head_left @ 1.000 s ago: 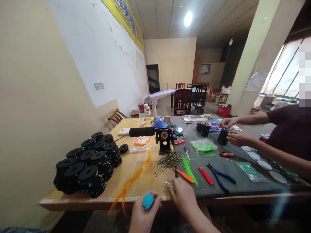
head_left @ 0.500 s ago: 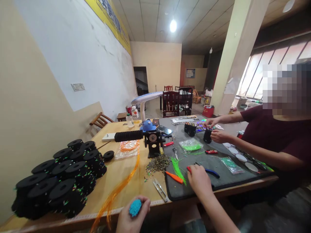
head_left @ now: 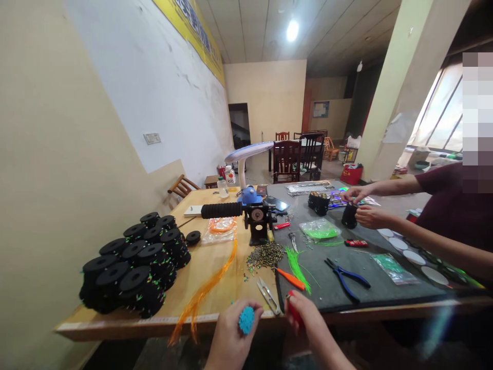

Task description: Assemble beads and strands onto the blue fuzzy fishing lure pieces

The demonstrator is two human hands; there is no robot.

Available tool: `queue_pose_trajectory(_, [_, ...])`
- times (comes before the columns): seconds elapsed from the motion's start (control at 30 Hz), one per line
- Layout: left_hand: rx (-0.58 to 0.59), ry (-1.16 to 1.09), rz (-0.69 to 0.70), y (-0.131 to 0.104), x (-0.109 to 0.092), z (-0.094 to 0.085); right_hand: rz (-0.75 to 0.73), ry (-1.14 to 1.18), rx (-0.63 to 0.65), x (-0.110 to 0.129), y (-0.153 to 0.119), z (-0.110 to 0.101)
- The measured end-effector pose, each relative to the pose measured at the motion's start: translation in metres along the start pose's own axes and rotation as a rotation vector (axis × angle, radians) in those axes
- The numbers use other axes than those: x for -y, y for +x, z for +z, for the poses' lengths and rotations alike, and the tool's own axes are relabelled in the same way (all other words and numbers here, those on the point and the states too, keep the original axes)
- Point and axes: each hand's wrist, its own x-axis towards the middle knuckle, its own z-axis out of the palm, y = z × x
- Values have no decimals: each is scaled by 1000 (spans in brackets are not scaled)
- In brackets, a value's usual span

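1. Fingers of our left hand (head_left: 230,334) curl around a small turquoise spiky ball (head_left: 246,319), pinched at the table's near edge; fingers of our right hand (head_left: 308,324) close on a red lighter (head_left: 293,310), held just off the dark mat (head_left: 346,288).
2. Between our hands on the wooden table (head_left: 215,277) lie thread snips (head_left: 268,296); an orange-handled tool (head_left: 290,279) and a fan of green strands (head_left: 296,263) sit just beyond, with blue pliers (head_left: 346,277) further right.
3. We see a pile of small metal beads (head_left: 265,255) before the black hand-cranked winder (head_left: 257,221), and orange strands (head_left: 208,290) trailing toward the table edge.
4. Stacks of black foam spools (head_left: 133,267), dotted with coloured tips, fill the table's left side; we judge these to be finished pieces, a good share of the work already done.
5. Loose strands, beads and bagged material (head_left: 393,268) suggest more remains; the ball in our grip looks unfinished, though we cannot tell its exact stage.
6. Across the table, a co-worker's hands (head_left: 365,213) handle a black spool (head_left: 349,216) on the mat.
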Motion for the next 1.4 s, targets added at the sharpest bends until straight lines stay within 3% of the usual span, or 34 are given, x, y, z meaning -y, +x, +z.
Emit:
queue_pose_trajectory(0.1, [36,49,72,-2,2,2,200,99,4,-8,-6,29])
queue_pose_trajectory(0.2, [79,113,141,-4,7,6,179,43,-8,-10,-6,39])
queue_pose_trajectory(0.43, [122,239,236,-6,14,6,-60,-26,8,-9,-4,39])
queue_pose_trajectory(0.6, [130,273,237,-8,15,7,-34,-28,-40,-6,-8,41])
queue_pose_trajectory(0.87, [177,329,239,-8,20,6,-4,-37,-17,-2,-6,43])
queue_pose_trajectory(1.4, [154,357,299,-10,25,6,39,-39,-21,-6,-4,42])
